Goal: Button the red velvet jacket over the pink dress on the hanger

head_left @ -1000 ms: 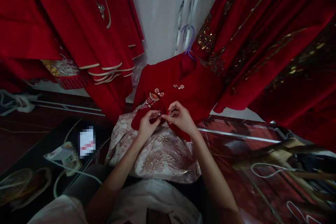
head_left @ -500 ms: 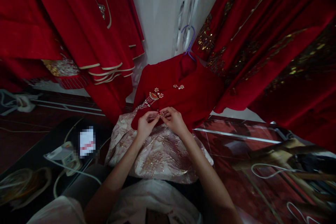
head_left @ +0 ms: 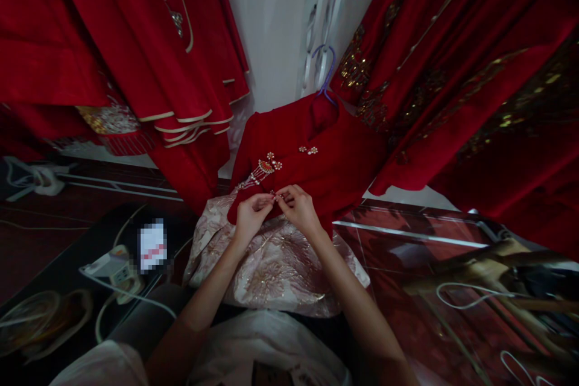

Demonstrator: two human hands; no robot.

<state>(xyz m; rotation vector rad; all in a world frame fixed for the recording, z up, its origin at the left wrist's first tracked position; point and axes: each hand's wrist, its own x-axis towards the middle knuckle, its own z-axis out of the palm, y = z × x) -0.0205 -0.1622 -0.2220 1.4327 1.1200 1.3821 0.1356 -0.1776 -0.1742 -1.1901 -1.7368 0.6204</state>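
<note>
A red jacket lies in front of me, a purple hanger in its neck. A fan-shaped beaded ornament with tassels and a flower-bead fastener decorate its front. At the jacket's lower front, my left hand is closed in a pinch on a small beaded fastener. My right hand pinches the same fastener from the other side, fingertips almost touching the left ones. Fingers hide most of it. Beneath both hands a pale pink brocade cloth covers my lap.
Red garments hang at left, and more with gold sequins at right. A dark surface at left bears a power strip, a white cable and a blurred-out bright object. A wooden stool-like frame stands at right.
My fingertips have closed further over the beaded fastener, so less of it shows. Both hands stay at nearly the same spot, and the camera view has shifted slightly.
</note>
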